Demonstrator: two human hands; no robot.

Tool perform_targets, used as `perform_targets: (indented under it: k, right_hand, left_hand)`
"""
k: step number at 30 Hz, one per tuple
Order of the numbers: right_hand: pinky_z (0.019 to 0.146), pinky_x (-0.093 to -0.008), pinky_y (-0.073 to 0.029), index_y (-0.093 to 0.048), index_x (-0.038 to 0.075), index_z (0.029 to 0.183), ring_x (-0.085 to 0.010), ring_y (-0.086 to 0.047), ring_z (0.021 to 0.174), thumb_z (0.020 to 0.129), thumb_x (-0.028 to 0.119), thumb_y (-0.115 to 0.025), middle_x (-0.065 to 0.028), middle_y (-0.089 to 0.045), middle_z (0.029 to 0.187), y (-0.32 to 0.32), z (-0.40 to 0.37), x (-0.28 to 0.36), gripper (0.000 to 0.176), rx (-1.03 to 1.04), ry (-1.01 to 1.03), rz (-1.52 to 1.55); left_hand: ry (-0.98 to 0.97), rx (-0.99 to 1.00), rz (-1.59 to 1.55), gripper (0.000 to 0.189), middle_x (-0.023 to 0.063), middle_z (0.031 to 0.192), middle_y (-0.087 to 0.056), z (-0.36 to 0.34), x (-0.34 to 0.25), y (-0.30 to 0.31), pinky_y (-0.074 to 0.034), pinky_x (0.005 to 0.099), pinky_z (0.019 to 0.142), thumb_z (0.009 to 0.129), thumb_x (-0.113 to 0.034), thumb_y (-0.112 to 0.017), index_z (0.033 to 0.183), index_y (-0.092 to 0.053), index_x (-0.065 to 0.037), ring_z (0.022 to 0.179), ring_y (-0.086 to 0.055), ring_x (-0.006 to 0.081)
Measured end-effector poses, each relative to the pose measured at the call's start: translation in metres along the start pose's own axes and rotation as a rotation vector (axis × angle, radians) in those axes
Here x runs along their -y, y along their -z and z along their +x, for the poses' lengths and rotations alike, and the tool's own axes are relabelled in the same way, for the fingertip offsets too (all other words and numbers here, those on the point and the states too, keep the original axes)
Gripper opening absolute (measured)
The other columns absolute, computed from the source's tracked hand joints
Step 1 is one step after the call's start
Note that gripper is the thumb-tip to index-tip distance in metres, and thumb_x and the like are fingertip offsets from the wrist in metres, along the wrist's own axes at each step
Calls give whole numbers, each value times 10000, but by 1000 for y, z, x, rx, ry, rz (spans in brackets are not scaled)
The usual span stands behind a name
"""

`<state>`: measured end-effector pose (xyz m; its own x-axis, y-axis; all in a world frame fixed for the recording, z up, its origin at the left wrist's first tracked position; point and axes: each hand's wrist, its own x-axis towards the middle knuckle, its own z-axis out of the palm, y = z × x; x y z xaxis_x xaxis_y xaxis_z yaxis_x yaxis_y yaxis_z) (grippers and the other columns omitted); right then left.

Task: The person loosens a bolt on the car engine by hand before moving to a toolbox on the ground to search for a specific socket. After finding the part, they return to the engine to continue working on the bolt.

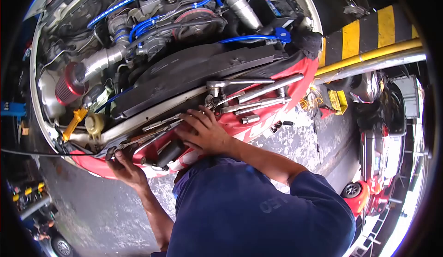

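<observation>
My left hand is at the left end of the tools on the red cover. Its thumb and fingers close around a small dark piece that I cannot make out. My right hand lies over the tools at the middle, fingers spread, touching the metal pieces under them. Near its fingertips are a socket extension and a ratchet. Long chrome tool handles lie to its right, with a loose socket. A thick black-handled tool sits between my hands.
Beyond the tools is an open engine bay with a black radiator shroud, a red cone air filter and blue hoses. A thin black cable runs in from the left. A yellow-black barrier and a red car stand to the right.
</observation>
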<state>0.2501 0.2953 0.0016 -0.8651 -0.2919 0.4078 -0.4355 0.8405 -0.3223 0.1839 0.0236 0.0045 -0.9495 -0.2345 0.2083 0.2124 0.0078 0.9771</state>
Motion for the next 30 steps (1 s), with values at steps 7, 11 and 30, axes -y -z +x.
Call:
perform_targets:
  k: [7, 11, 30]
  right_hand:
    - [1196, -691, -256, -606, 236, 1388, -383, -367, 1468, 853, 374, -675, -150, -439, 1546, -19, -11, 3, 557, 163, -14, -46]
    - [1159, -588, -376, -649, 238, 1323, -322, -440, 1408, 877, 334, -672, -110, -498, 1494, -25, -4, 32, 457, 23, 296, 92]
    - [1033, -534, -473, -670, 177, 1305, -394, -550, 1272, 872, 245, -817, -162, -552, 1395, -58, -6, 22, 463, 207, 246, 98]
  left_hand:
    - [-123, -123, 67, 286, 156, 966, -699, 24, 45, 4, -585, 336, 741, 1123, -254, -480, 1182, -499, 25, 821, -681, 206]
    - [-189, -289, 243, 285, 76, 1004, -580, 12, 58, -15, -439, 315, 850, 1103, -258, -531, 1164, -526, 21, 904, -513, 171]
    - [100, -241, -93, 272, 135, 936, -696, 13, 45, -20, -530, 339, 709, 1044, -135, -623, 1239, -481, -9, 814, -700, 215]
